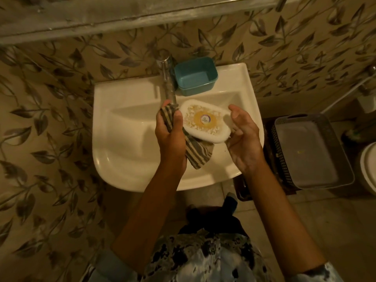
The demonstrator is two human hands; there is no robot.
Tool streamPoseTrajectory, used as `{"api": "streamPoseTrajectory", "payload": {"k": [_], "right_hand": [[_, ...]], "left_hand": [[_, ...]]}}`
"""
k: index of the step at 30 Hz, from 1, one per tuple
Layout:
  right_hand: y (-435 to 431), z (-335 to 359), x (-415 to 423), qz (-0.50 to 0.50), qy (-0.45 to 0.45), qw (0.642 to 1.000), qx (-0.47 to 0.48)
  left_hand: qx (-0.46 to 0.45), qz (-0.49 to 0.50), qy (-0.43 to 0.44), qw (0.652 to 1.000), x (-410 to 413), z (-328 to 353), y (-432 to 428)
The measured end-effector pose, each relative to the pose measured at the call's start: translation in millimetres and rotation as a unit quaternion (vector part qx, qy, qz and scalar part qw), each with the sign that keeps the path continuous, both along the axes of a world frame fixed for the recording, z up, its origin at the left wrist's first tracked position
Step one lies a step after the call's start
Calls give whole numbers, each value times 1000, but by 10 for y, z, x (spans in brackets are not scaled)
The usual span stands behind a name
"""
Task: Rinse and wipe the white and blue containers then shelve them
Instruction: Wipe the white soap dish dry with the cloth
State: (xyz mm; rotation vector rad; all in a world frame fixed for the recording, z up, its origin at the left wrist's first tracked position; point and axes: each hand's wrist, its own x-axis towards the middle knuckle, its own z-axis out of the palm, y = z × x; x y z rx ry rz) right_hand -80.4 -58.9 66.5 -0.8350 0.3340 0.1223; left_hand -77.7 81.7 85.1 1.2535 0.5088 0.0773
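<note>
Over the white sink basin (126, 151) I hold a white container (205, 121), its patterned base with a round sticker facing up. My right hand (242, 139) cups its right end, fingers curled under the edge. My left hand (171, 129) grips a striped cloth (198, 153) against the container's left side, and the cloth hangs down below it. A blue container (195, 77) sits upright and open on the sink's back ledge, just right of the chrome tap (167, 80).
A grey perforated basket (311, 151) stands on a dark crate to the right of the sink. A white toilet rim (369, 169) shows at the far right edge. A metal shelf edge (122, 15) runs above, along the leaf-patterned wall.
</note>
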Motion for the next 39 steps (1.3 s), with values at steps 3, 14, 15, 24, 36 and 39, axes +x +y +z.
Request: {"api": "streamPoseTrajectory", "payload": {"k": [3, 14, 15, 24, 36, 39], "right_hand": [[139, -48, -53, -44, -18, 990, -134], [-79, 91, 135, 77, -97, 945, -301], [-83, 101, 156, 65, -105, 943, -309], [18, 38, 177, -56, -84, 951, -294], [-121, 138, 222, 93, -67, 946, -304], [-101, 132, 268, -13, 28, 970, -240]], "left_hand": [[57, -54, -12, 997, -146, -2, -77], [157, -249, 23, 955, 160, 135, 139], [157, -241, 16, 958, 151, 131, 125], [147, -144, 11, 979, -313, -35, -58], [158, -304, 11, 939, 7, 13, 169], [95, -262, 47, 959, -167, -70, 60]]}}
